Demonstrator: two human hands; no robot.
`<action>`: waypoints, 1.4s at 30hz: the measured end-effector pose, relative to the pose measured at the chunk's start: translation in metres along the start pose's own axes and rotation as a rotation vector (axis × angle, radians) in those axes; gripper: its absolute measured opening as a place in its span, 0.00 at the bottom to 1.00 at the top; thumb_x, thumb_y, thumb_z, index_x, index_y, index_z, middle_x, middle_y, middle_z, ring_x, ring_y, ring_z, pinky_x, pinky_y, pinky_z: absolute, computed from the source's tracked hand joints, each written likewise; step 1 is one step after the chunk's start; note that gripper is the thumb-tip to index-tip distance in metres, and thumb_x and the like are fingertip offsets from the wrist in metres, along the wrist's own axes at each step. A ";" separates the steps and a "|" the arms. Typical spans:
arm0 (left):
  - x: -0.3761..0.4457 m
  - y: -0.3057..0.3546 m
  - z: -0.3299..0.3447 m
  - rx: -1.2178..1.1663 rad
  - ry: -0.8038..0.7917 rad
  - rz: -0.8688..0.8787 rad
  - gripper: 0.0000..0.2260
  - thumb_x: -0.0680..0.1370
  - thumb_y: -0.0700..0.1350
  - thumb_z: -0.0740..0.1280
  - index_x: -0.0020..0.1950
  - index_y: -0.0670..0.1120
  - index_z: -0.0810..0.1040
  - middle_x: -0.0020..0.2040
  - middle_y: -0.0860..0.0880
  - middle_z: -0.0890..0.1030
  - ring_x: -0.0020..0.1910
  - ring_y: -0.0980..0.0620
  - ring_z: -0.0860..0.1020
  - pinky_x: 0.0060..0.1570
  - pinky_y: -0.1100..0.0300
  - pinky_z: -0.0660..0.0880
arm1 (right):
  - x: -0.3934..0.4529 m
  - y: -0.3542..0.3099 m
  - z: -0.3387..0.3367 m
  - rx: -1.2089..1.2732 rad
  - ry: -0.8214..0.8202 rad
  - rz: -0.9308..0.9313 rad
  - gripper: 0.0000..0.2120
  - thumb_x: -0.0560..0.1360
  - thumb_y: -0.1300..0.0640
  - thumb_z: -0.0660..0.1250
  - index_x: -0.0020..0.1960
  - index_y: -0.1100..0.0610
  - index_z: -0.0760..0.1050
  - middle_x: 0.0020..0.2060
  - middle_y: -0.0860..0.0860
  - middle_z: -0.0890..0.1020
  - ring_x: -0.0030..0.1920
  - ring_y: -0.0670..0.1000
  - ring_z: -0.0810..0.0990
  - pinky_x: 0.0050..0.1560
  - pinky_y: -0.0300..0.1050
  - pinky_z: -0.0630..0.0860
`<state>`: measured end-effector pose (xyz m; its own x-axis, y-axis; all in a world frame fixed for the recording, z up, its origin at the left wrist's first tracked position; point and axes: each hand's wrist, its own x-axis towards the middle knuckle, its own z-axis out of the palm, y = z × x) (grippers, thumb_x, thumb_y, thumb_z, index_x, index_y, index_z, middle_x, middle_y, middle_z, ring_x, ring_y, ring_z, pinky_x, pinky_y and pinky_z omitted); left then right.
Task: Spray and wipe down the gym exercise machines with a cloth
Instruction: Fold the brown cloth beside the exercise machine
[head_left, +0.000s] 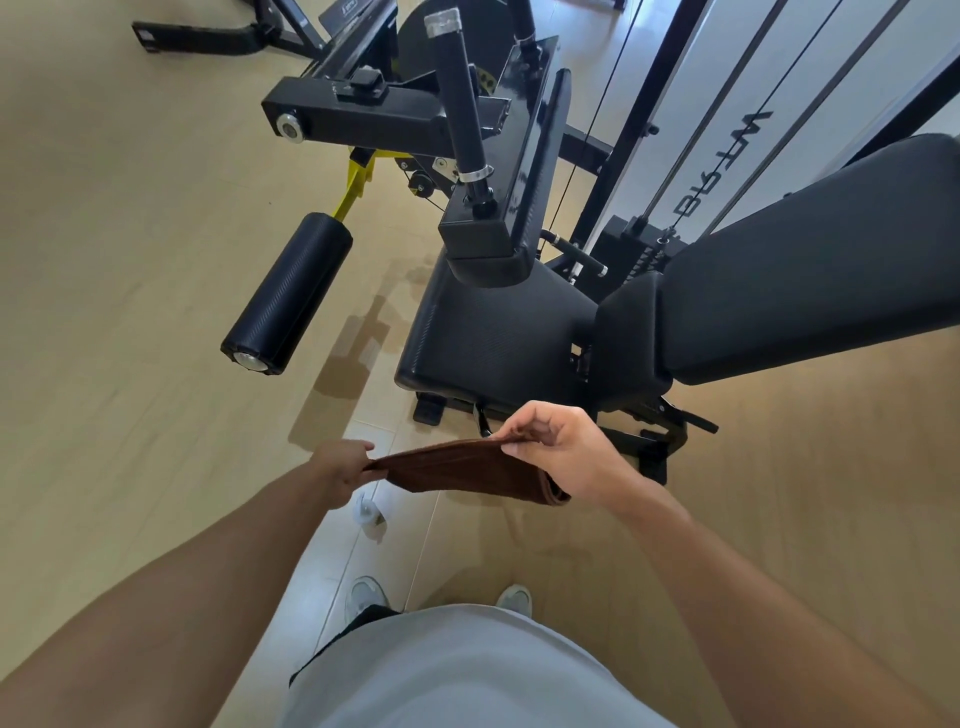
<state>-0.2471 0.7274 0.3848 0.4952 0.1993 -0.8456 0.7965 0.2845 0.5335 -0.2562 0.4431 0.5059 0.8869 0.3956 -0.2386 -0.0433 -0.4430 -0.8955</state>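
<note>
Head view, left to right. Left hand (340, 467) pinches one end of a brown cloth (467, 470); right hand (561, 457) grips the other, so the cloth hangs stretched between them, just in front of the machine's black seat pad (493, 332). Soft, light and limp, it is best held bunched at its ends or folded. Left of the seat pad a roller pad (288, 293) juts out over open floor (130, 312); beside it to the right rises the backrest (810, 249).
</note>
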 end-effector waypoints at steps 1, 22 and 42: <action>0.000 -0.002 0.002 -0.027 -0.023 -0.030 0.18 0.82 0.27 0.57 0.72 0.29 0.69 0.65 0.31 0.76 0.56 0.41 0.78 0.30 0.62 0.81 | 0.002 -0.003 0.001 -0.014 -0.011 -0.020 0.08 0.79 0.64 0.71 0.53 0.52 0.83 0.48 0.48 0.88 0.53 0.49 0.86 0.59 0.49 0.83; -0.029 -0.030 0.065 0.102 -0.477 -0.300 0.20 0.77 0.23 0.54 0.68 0.34 0.69 0.62 0.32 0.76 0.59 0.32 0.80 0.58 0.36 0.79 | -0.006 -0.004 -0.014 -0.184 -0.314 0.107 0.11 0.81 0.60 0.70 0.58 0.48 0.85 0.49 0.41 0.86 0.53 0.43 0.85 0.57 0.42 0.83; -0.069 -0.012 0.078 0.307 -0.866 -0.078 0.31 0.80 0.25 0.56 0.74 0.55 0.74 0.71 0.40 0.74 0.67 0.33 0.76 0.62 0.31 0.75 | 0.020 0.048 -0.032 -0.073 0.076 0.315 0.06 0.77 0.58 0.75 0.52 0.49 0.83 0.47 0.48 0.87 0.51 0.48 0.86 0.54 0.49 0.85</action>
<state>-0.2637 0.6366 0.4347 0.4241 -0.6166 -0.6633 0.8343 -0.0187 0.5509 -0.2253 0.4036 0.4701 0.8669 0.1701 -0.4687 -0.2903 -0.5920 -0.7519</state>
